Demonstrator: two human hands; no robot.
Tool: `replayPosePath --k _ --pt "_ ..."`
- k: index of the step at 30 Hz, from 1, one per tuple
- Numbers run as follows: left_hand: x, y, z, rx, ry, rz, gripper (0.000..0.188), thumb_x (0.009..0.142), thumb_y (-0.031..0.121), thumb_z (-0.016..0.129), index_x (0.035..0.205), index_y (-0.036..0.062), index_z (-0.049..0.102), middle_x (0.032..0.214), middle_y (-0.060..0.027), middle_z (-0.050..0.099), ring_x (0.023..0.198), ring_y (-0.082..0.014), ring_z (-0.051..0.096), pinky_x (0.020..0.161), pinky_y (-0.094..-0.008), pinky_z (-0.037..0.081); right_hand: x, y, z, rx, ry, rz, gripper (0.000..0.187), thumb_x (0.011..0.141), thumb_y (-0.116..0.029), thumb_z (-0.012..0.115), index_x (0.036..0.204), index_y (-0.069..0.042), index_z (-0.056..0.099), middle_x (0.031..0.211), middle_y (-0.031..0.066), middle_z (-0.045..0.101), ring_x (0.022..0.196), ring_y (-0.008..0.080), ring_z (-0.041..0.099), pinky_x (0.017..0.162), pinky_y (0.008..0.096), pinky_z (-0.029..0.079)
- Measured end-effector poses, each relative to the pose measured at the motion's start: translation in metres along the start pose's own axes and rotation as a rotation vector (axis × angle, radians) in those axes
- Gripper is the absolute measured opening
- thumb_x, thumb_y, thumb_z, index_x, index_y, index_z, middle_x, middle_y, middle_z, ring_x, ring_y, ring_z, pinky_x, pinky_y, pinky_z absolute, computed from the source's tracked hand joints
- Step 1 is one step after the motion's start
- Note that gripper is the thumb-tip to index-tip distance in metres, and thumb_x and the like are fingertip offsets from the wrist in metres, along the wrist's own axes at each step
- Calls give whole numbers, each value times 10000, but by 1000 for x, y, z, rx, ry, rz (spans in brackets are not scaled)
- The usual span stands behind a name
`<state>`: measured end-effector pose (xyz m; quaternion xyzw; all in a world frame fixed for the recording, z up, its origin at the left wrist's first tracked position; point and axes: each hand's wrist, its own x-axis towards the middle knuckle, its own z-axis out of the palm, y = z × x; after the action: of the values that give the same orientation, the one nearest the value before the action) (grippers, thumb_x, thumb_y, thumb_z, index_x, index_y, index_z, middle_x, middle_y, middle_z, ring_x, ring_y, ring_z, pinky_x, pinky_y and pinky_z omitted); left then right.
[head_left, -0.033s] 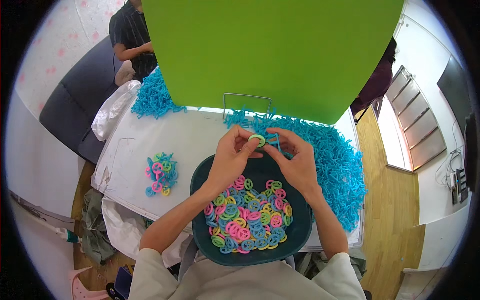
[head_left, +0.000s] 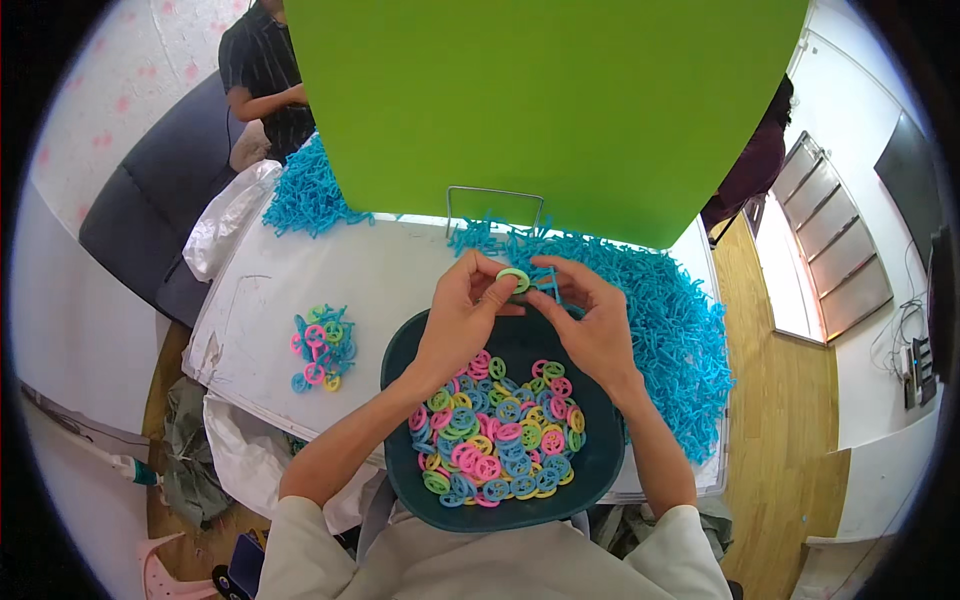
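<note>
My left hand pinches a light-green toy wheel between thumb and fingers. My right hand has its thumb and fingers closed on a small blue plastic stick, held close beside the wheel. Whether the two parts touch, I cannot make out. Both hands are over the far rim of a dark green basin. Inside it lie many small spoked wheels in pink, blue, green and yellow.
A heap of blue sticks covers the right of the white table; another blue heap lies far left. Blue sticks with coloured wheels form a small pile at left. A green panel rises behind; one person stands beyond.
</note>
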<state>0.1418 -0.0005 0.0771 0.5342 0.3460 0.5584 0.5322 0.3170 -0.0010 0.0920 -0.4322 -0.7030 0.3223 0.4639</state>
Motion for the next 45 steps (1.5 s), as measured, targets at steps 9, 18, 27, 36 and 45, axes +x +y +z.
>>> replayPosePath --k 9,18,27,36,45 --pt "-1 -3 4 251 76 172 52 908 -48 605 895 -20 563 831 -84 645 807 -134 649 732 -282 553 -2 1 3 43 -33 -1 377 872 -18 696 1238 -60 618 929 75 696 858 122 656 816 287 532" --pt "-3 4 12 219 119 220 23 919 -22 604 930 -27 585 860 -75 648 803 -123 638 681 -267 538 0 4 5 417 -24 100 407 866 -26 705 1256 -47 589 938 126 708 805 133 685 681 246 529" --pt "-3 3 8 97 80 139 191 964 -1 559 1129 -37 647 1007 -101 675 924 -153 672 816 -286 594 -1 0 1 -33 80 1 138 894 -117 715 958 5 722 755 58 714 673 68 641 594 215 497" --pt "-7 9 17 1 134 103 198 965 27 581 1133 -63 635 1033 -128 686 936 -161 681 844 -292 589 1 -3 4 253 82 189 179 919 -143 692 961 30 708 789 62 719 726 67 659 634 213 529" --pt "-5 2 13 127 129 90 199 964 55 594 1130 -54 607 1052 -118 672 948 -159 670 819 -278 583 0 6 5 119 99 121 164 907 -126 698 983 19 709 805 75 713 701 72 640 624 238 520"
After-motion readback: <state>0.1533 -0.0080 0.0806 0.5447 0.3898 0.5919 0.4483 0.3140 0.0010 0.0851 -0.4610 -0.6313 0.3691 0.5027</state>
